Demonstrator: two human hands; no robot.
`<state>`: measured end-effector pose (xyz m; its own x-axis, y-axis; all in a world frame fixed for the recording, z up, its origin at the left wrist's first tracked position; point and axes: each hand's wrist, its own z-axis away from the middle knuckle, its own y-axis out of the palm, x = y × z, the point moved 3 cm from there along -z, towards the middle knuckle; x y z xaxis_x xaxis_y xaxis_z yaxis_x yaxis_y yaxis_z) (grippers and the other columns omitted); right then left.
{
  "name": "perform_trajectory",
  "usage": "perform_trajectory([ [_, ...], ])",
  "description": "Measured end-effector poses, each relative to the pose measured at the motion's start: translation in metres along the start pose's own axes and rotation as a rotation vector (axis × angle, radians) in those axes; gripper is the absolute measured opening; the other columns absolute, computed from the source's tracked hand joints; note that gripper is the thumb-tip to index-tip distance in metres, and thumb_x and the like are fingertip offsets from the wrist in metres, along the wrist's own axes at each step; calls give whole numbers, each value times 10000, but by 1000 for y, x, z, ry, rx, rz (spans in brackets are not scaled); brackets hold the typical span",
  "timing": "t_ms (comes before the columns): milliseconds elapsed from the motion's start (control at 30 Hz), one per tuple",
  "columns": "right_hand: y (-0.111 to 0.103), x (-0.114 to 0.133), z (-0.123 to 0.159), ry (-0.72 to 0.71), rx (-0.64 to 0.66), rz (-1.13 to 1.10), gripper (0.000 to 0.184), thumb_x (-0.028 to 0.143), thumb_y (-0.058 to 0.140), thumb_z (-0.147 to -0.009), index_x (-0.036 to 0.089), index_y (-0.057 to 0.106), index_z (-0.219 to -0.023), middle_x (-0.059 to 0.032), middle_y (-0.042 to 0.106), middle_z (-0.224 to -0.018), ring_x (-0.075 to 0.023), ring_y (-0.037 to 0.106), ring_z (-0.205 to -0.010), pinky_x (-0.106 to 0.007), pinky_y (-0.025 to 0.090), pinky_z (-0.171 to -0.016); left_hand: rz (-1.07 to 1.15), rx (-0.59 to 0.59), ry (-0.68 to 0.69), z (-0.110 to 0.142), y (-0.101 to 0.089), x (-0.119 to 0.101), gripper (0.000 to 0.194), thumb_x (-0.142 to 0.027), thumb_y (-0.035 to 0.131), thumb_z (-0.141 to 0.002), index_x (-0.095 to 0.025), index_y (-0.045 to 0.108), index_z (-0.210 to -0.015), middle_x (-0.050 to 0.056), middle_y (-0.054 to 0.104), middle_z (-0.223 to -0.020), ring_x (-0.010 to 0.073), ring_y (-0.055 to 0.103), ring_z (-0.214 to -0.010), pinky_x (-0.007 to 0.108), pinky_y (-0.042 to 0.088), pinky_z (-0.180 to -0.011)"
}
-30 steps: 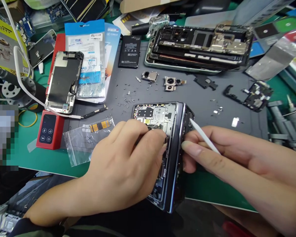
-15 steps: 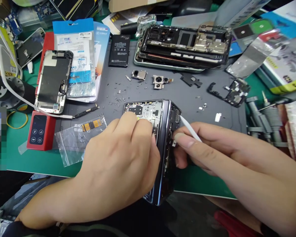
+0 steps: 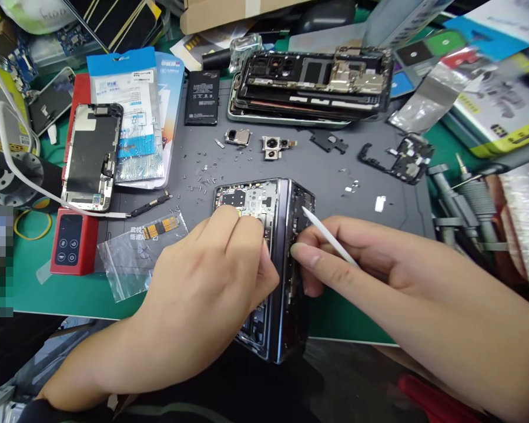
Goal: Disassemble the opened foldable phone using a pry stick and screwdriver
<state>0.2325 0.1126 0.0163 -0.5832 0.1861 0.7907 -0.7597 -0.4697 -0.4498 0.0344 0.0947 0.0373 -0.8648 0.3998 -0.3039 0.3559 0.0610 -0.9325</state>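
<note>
Cluttered grey worktop [image 3: 379, 176] carries phone parts. Near the middle, the opened foldable phone [image 3: 268, 258] stands half folded. Left hand [image 3: 203, 299] presses curled fingers on its board, steadying it. Right hand [image 3: 379, 270] pinches a white spudger [image 3: 328, 235], tip at the hinge side; prying seems underway and calls for gentle leverage.
</note>
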Motion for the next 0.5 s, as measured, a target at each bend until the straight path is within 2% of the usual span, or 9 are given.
perform_trajectory([
  [167, 1, 2, -1, -29, -4, 14, 519, 688, 606, -1047, 255, 689, -773, 19, 658, -745, -164, 643, -666, -267, 453, -531, 6, 14, -9, 0, -1, 1, 247, -172, 475, -1056, -196, 631, -867, -6, 558, -786, 155, 492, -632, 347, 379, -578],
  [300, 0, 3, 3, -39, 5, -3, 519, 703, 589, -1053, 262, 694, -799, 24, 660, -753, -162, 637, -663, -276, 443, -538, 5, -4, 0, 0, 0, 1, 253, -174, 476, -1054, -199, 639, -862, -8, 540, -777, 162, 491, -641, 350, 390, -598],
  [500, -1, -2, 3, 63, 74, 9, 582, 790, 553, -1053, 259, 677, -849, 8, 672, -809, -189, 641, -765, -308, 468, -665, 27, -21, 3, 1, 0, 3, 275, -198, 477, -1094, -204, 624, -860, -13, 520, -774, 159, 466, -639, 364, 381, -614],
])
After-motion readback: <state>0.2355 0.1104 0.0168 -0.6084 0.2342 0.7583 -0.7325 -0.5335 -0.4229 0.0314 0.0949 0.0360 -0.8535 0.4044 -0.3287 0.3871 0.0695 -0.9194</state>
